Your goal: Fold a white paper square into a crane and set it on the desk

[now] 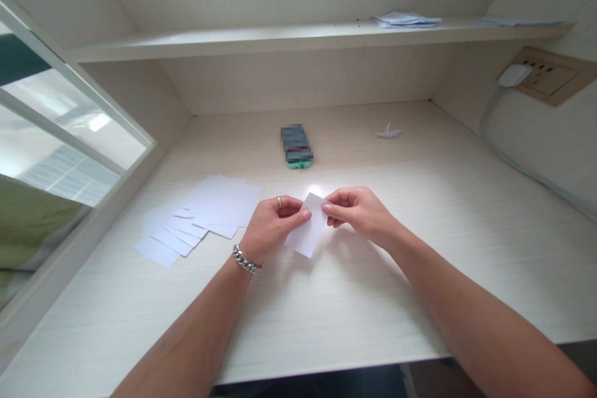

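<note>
Between both hands is a small white sheet of paper (308, 233), held tilted just above the desk. My left hand (275, 224), with a ring and a chain bracelet, pinches its left edge between thumb and fingers. At the upper right corner, my right hand (357, 210) also grips the paper with thumb and forefinger. Left of my hands, several white paper sheets (219, 199) lie spread and overlapping. A folded white paper crane (388, 131) sits toward the back right of the desk.
A phone (296, 146) with a blurred screen lies beyond my hands. Folded papers (407, 19) rest on the shelf (280, 40) above. On the right wall, a white plug (514, 75) with a grey cable sits in a socket panel (553, 78). A window frame (84, 99) borders the left side.
</note>
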`<action>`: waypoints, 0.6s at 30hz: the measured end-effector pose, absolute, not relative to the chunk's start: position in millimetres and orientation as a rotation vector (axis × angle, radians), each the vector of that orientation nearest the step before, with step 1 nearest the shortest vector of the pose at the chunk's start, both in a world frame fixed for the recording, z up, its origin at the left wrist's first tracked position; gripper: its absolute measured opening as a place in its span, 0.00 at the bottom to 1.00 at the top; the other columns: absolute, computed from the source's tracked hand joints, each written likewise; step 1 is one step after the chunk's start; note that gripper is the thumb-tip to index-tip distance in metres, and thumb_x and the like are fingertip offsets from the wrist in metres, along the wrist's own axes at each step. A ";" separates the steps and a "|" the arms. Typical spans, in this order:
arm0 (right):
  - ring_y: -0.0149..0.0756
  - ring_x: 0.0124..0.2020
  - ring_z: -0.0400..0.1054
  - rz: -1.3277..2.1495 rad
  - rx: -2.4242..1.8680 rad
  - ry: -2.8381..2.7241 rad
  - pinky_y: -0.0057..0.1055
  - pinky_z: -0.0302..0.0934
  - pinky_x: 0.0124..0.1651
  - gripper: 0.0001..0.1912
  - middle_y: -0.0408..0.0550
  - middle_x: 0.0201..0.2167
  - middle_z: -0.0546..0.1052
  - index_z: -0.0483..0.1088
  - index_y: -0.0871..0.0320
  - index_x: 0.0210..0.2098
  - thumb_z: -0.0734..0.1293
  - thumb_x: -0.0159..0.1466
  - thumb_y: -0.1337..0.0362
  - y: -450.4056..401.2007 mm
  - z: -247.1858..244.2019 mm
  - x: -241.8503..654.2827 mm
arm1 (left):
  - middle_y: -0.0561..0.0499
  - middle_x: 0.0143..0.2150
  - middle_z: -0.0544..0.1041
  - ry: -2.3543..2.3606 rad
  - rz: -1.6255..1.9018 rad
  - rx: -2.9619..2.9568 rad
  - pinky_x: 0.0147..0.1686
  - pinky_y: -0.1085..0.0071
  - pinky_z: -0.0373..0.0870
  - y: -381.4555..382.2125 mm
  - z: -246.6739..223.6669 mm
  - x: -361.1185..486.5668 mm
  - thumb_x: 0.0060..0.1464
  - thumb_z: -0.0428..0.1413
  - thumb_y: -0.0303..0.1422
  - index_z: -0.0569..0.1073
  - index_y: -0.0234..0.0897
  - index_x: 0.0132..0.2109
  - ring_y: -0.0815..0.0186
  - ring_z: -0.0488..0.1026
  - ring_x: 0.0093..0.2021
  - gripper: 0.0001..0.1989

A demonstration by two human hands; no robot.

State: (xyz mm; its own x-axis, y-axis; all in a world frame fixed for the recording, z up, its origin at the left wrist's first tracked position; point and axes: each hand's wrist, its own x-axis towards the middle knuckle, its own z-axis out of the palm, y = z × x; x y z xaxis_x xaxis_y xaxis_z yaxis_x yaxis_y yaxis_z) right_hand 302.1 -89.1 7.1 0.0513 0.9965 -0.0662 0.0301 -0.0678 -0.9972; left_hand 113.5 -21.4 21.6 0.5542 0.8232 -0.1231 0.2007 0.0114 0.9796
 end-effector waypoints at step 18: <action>0.33 0.27 0.75 1.448 -1.065 -1.014 0.29 0.70 0.33 0.13 0.48 0.25 0.80 0.80 0.59 0.39 0.74 0.53 0.65 -94.0 15.3 304.5 | 0.50 0.29 0.81 0.737 0.662 1.256 0.28 0.74 0.67 -22.2 20.6 108.5 0.43 0.66 0.29 0.82 0.37 0.33 0.68 0.74 0.28 0.06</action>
